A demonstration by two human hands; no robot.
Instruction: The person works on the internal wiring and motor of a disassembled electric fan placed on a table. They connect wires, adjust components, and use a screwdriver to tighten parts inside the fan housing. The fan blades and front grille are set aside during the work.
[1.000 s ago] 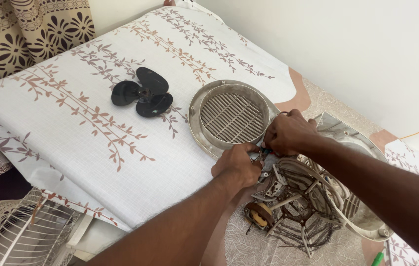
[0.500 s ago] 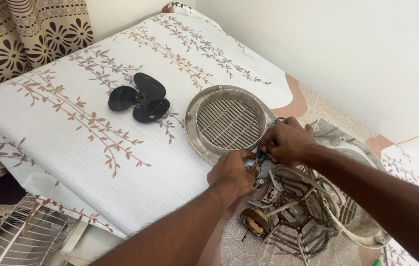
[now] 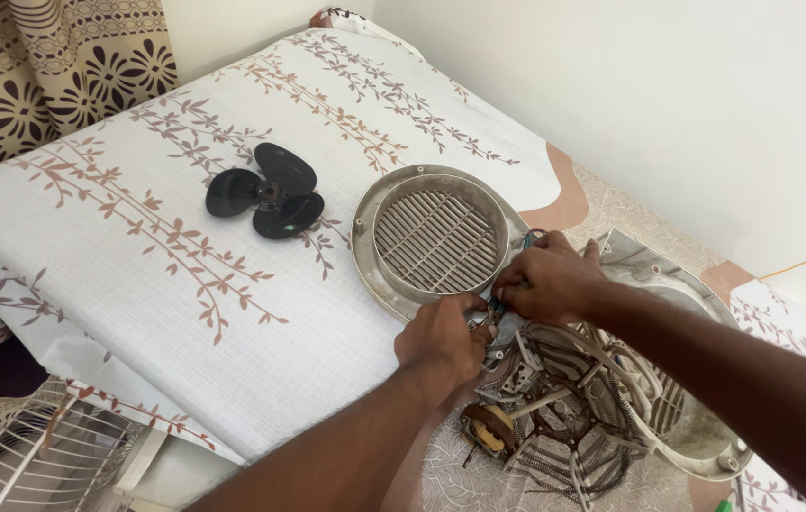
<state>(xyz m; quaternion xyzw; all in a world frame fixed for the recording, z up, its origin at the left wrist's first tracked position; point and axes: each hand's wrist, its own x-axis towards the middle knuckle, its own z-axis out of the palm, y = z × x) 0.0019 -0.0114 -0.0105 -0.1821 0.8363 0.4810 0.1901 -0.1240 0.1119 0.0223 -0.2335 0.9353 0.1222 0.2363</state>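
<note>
My left hand (image 3: 445,341) and my right hand (image 3: 547,280) meet over a dismantled round heater assembly (image 3: 602,398) of coils, wires and metal strips. Both pinch small wires or a connector at the assembly's upper edge; the exact part is hidden by the fingers. A round beige grille cover (image 3: 436,237) lies flat just beyond the hands. A black three-bladed fan propeller (image 3: 265,194) rests further left on the cloth.
A white cloth with brown leaf print (image 3: 137,275) covers the mattress-like surface. A patterned curtain (image 3: 52,76) hangs at the upper left. A white wire fan guard (image 3: 24,460) stands at the lower left. A pale wall (image 3: 659,85) runs along the right.
The view shifted slightly, and both hands stayed together on the wires at the assembly's edge, with small finger movement.
</note>
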